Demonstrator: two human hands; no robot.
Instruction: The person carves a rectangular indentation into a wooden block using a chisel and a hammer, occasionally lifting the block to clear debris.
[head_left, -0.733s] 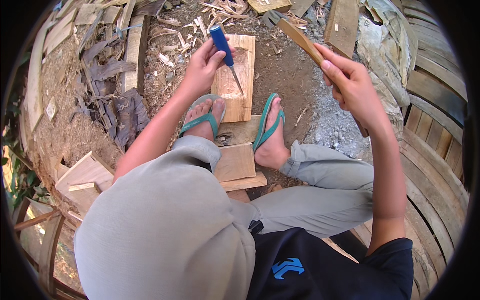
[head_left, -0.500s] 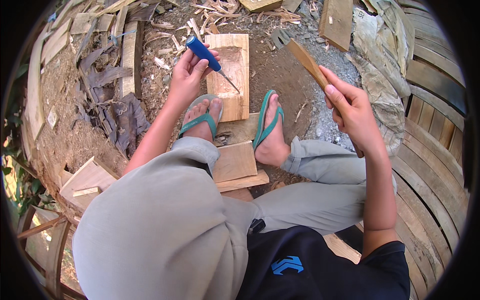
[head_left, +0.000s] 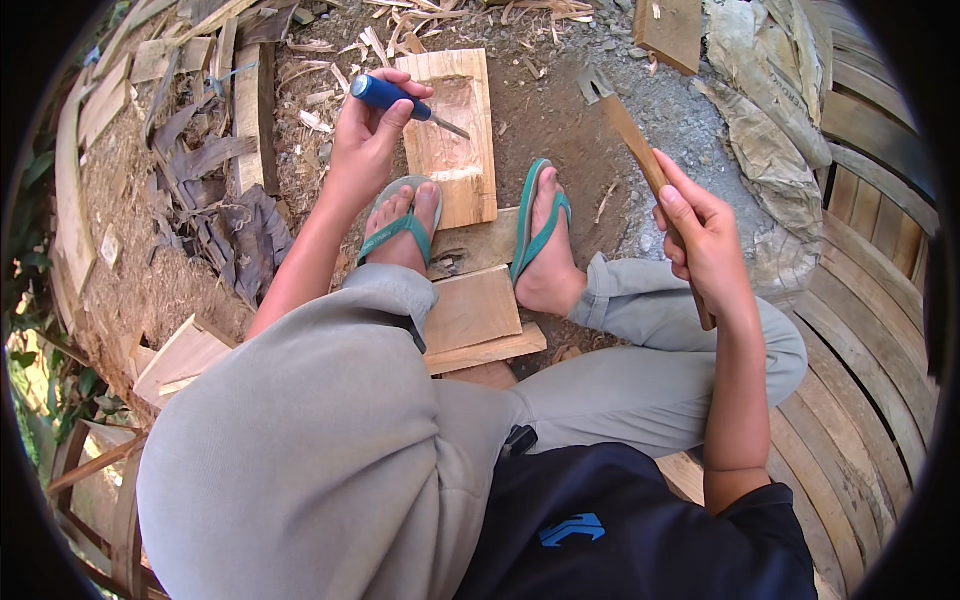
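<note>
My left hand is closed around the blue handle of a chisel. The narrow metal blade slants down to the right, over a wooden block with a shallow hollow carved into it. Whether the tip touches the wood I cannot tell. On the right, my right hand grips a hammer by its wooden handle. Its grey metal head points up and away, to the right of the block and apart from it. My left foot, in a green flip-flop, rests against the block's near left edge.
Wood shavings litter the ground beyond the block. Offcut boards lie between my feet and knees. Dark dry sheets and a plank are at left. A crumpled sack and a slatted wooden surface lie at right.
The chisel has tilted flatter, and its tip has shifted up along the block's hollow. The hammer has moved slightly lower and to the right. The whole view has shifted a little.
</note>
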